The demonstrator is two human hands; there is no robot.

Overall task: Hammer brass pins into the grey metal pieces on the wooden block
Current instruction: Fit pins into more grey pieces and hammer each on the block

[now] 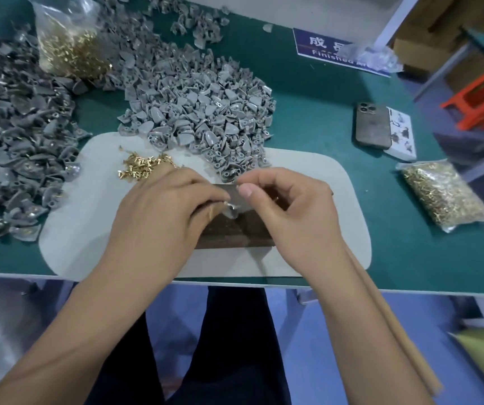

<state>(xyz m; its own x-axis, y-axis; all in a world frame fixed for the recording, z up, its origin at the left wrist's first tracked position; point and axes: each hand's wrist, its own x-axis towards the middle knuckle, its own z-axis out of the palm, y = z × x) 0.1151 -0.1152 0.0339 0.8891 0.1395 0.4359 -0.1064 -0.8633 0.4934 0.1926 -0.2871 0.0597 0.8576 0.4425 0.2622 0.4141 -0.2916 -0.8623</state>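
A dark wooden block lies on a pale grey mat near the table's front edge. On the block's top sits one grey metal piece. My left hand pinches it from the left, with a glint of brass at the fingertips. My right hand is curled on the right, thumb and forefinger meeting just above the piece. A wooden hammer handle runs under my right forearm into that hand; the head is mostly hidden. Loose brass pins lie on the mat beyond my left hand.
A big heap of grey metal pieces lies behind the mat, another heap to the left. Bags of brass pins stand at back left and right. A phone lies at right, a blue sign behind.
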